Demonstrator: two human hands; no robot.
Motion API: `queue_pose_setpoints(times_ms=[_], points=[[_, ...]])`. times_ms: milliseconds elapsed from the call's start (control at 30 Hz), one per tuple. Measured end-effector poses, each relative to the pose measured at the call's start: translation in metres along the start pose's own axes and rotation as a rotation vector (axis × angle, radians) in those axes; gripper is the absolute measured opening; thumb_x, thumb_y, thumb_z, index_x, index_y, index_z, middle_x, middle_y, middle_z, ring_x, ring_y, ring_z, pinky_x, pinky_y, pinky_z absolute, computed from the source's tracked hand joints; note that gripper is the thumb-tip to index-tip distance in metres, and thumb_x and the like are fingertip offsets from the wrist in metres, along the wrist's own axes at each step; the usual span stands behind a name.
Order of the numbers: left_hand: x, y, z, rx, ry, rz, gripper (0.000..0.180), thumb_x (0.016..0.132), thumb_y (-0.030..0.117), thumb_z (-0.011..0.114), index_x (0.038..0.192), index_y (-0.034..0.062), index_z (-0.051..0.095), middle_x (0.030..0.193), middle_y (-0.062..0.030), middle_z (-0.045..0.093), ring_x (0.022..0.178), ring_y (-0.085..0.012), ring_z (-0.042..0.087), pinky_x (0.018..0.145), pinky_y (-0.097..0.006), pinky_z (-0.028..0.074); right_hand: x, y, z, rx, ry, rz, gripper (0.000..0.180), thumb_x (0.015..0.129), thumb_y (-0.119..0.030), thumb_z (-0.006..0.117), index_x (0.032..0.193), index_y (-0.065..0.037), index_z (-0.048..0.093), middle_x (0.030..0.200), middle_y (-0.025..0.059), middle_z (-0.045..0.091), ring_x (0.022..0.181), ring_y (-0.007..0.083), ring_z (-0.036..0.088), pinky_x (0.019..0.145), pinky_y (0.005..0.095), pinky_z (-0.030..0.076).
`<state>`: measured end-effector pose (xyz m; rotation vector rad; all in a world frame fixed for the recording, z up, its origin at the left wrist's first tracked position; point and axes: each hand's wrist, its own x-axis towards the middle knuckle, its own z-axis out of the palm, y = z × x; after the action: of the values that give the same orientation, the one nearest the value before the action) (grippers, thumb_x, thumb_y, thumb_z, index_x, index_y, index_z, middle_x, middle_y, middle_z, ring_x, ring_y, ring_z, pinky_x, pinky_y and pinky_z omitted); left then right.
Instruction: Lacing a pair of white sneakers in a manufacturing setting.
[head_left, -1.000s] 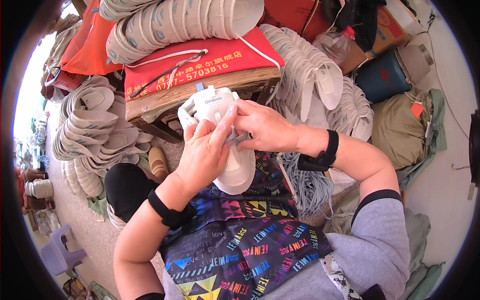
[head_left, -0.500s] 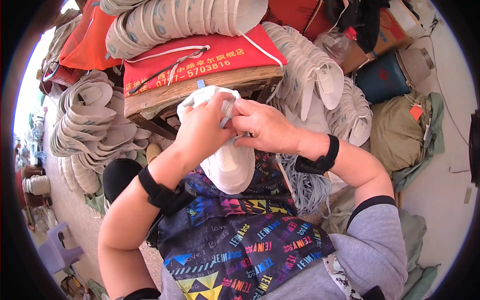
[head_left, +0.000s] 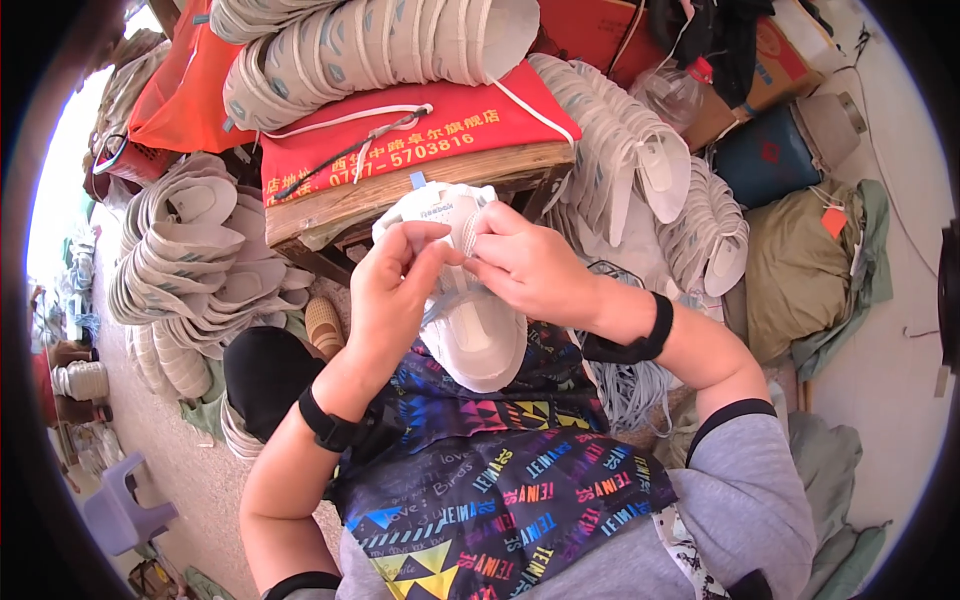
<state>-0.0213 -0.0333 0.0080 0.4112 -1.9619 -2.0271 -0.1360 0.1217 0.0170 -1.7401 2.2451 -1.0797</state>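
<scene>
White shoe upper: front and centre, this white shoe upper point(head_left: 478, 350) is over the person's lap at the near side of the wooden bench point(head_left: 335, 220), toe toward the person, tongue end pointing far.
Left hand: on the left of the tongue, the left hand point(head_left: 385, 290) has thumb and fingertips bunched together; can't tell from here what's pinched in there, if anything.
Right hand: the right hand point(head_left: 535, 270) has its fingers curled in against the right side of the lacing area, fingertips near the left's. Lace or edge in the grip? Honestly can't tell.
Greyish lace: a strip of greyish lace point(head_left: 455, 299) sits across the upper, on the near side of the fingers.
Bench top: red cloth point(head_left: 420, 135) with a long stack of uppers point(head_left: 380, 50) on it.
Lace pile: loose bundle of grey laces point(head_left: 635, 390), right of the lap.
More uppers: nested bunches on the left point(head_left: 175, 255) and far right of the bench point(head_left: 615, 135).
Far left: purple stool point(head_left: 125, 505) on the floor.
</scene>
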Motion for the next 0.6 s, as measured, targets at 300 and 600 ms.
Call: queue_pose_setpoints(times_ms=[300, 600], points=[[0.000, 0.007, -0.008, -0.251, -0.034, -0.094, 0.045, 0.104, 0.029, 0.046, 0.140, 0.0024, 0.048, 0.095, 0.0013, 0.064, 0.079, -0.0045, 0.053, 0.075, -0.021, 0.043, 0.023, -0.026, 0.001, 0.712, -0.030, 0.485, 0.018, 0.098, -0.012, 0.055, 0.110, -0.002, 0.064, 0.081, 0.0001, 0.065, 0.061, 0.0054, 0.060, 0.056, 0.0221, 0.050], [0.001, 0.010, -0.013, -0.104, -0.130, -0.063, 0.057, 0.106, 0.039, 0.037, 0.148, 0.0013, 0.034, 0.098, -0.0034, 0.062, 0.085, -0.0109, 0.056, 0.080, -0.026, 0.044, 0.041, -0.032, 0.012, 0.622, -0.031, 0.428, 0.011, 0.093, -0.009, 0.058, 0.087, 0.000, 0.054, 0.073, 0.0061, 0.062, 0.058, 0.0108, 0.061, 0.052, 0.0273, 0.048]])
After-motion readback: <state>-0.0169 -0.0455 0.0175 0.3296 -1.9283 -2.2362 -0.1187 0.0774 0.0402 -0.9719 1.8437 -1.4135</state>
